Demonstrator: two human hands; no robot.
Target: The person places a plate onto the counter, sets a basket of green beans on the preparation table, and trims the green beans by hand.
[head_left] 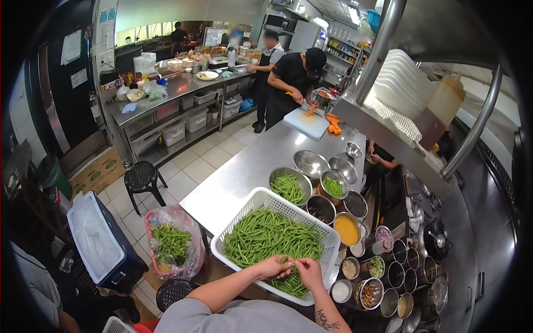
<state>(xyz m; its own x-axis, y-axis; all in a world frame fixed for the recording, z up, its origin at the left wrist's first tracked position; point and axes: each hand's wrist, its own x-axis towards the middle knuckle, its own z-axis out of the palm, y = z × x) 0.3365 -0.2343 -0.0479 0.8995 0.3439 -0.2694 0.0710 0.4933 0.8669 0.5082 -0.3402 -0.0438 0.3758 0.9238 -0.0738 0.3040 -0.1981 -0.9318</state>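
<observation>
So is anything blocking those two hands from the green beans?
Nothing I can see. The left hand and right hand are right over the green beans, and the white basket only stands around the pile, not between.

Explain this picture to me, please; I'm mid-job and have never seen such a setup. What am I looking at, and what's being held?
There is no machine here: a person works with bare hands. The single picture comes from a camera worn on their head, looking forward and down. The left hand and right hand meet over a white basket of green beans. They seem to pinch a bean between them, but it is too small to be sure.

The basket sits at the near end of a steel table. Beyond it are metal bowls, and at the far end a co-worker cuts something orange on a board.
</observation>
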